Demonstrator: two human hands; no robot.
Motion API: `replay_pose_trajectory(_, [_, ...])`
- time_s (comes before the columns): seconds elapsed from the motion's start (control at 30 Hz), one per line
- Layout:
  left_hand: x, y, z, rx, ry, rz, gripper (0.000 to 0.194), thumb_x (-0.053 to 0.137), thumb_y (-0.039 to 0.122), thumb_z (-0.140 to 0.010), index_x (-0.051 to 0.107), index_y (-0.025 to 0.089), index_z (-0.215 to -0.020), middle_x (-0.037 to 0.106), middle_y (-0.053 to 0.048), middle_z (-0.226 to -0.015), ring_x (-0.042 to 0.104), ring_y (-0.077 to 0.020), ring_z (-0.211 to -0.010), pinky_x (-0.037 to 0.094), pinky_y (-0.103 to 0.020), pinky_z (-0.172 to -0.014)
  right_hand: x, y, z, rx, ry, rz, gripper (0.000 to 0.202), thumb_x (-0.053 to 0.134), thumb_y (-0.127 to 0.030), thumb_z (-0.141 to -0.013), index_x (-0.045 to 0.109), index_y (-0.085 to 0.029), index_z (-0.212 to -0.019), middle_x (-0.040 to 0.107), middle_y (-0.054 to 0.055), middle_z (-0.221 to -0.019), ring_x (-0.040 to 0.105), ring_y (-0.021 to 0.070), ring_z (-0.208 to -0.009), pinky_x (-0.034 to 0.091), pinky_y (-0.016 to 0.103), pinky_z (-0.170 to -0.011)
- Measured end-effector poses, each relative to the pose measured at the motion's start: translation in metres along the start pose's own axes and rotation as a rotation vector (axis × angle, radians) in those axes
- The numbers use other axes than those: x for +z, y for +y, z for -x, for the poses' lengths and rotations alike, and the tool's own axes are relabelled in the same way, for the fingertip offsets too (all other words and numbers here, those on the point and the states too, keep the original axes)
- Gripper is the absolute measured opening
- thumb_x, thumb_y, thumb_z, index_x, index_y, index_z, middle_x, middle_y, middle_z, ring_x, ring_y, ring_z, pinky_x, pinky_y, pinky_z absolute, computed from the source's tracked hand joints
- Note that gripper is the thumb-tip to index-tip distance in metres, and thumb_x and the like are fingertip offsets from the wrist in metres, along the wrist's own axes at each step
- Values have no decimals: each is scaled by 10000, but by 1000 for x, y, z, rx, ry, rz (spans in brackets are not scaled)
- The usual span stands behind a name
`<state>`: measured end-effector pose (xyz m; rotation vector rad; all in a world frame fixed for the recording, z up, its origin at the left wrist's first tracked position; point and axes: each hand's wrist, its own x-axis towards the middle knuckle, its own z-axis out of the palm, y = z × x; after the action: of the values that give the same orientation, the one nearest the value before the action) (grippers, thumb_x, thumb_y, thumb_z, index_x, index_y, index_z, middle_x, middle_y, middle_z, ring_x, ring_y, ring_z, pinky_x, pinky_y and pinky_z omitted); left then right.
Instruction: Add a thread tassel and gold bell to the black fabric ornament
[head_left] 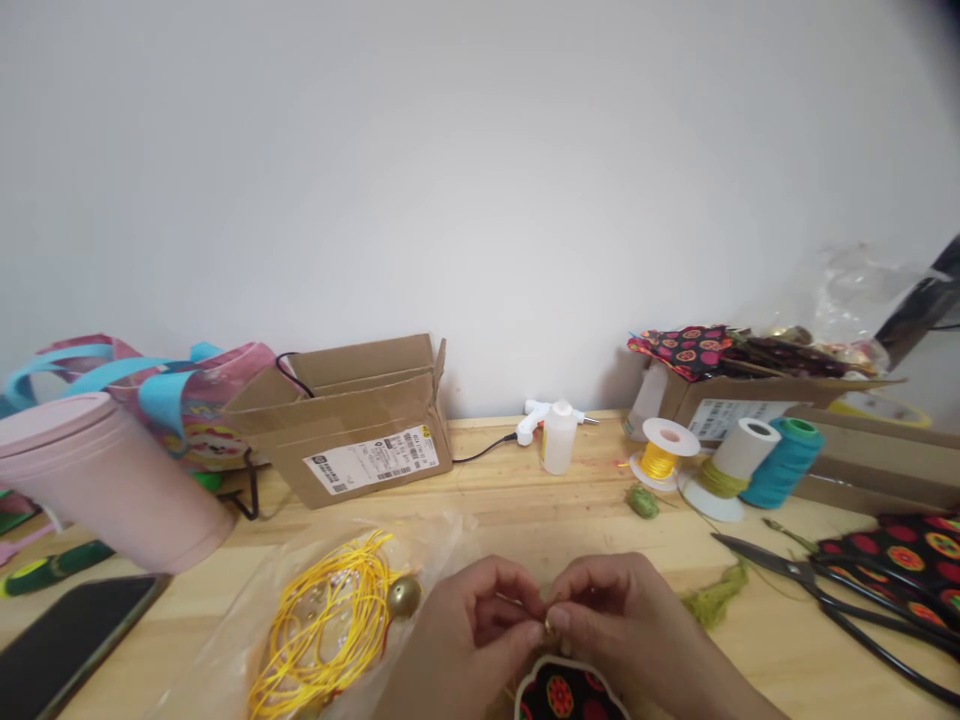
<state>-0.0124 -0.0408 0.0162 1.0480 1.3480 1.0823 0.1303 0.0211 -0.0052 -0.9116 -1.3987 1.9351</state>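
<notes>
While the right hand [626, 622] pinches a gold bit [551, 624] and the left hand [478, 632], nearly closed, hides its hold, I'd brace them together just beyond the near patch [568, 693].

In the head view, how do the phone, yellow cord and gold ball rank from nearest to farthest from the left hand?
From the left hand:
1. Gold ball, just to its left.
2. Yellow cord, farther left, beyond the ball.
3. Phone, at the far left of the table.
</notes>
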Motion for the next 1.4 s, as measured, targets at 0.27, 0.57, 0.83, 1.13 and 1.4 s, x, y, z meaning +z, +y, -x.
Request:
replay_pose_trajectory(0.27, [5,-1,3,79,112,-212,69,578,129,-652,622,162,-694,671,-35,-688,631,-185,-667,494,-260,-616,1,1,2,-10,-13,8,129,750,-208,-521,652,-138,-569,617,-20,-525,520,86,-499,405,206,-514])
replay_pose_trajectory(0.57, [4,-1,4,152,200,-207,18,601,158,-648,615,167,-641,631,-5,-600,599,-157,-598,473,-227,-571,-2,4,2,33,-60,-105,172,753,-247,-554,646,-123,-607,626,-14,-537,525,66,-491,398,178,-496])
replay_pose_trajectory(0.83, [0,3,6,326,182,-467,108,563,108,-691,615,195,-653,623,18,-654,590,-126,-632,458,-180,-585,-2,6,0,63,-88,-155,205,778,-250,-510,667,-108,-607,627,-6,-518,518,56,-468,387,163,-481])
replay_pose_trajectory(1.13, [-2,-1,5,488,166,-673,117,567,118,-715,621,217,-684,646,40,-659,596,-110,-631,444,-169,-591,0,2,0,116,-60,-153,220,789,-265,-471,705,-123,-617,621,-6,-485,481,40,-423,350,146,-441])
replay_pose_trajectory(1.4, [-3,-3,-1,251,208,-317,134,616,78,-616,619,198,-677,628,24,-662,596,-134,-627,475,-209,-592,3,0,2,77,-20,-116,171,786,-229,-464,673,-128,-542,613,-17,-478,477,50,-423,348,152,-428])
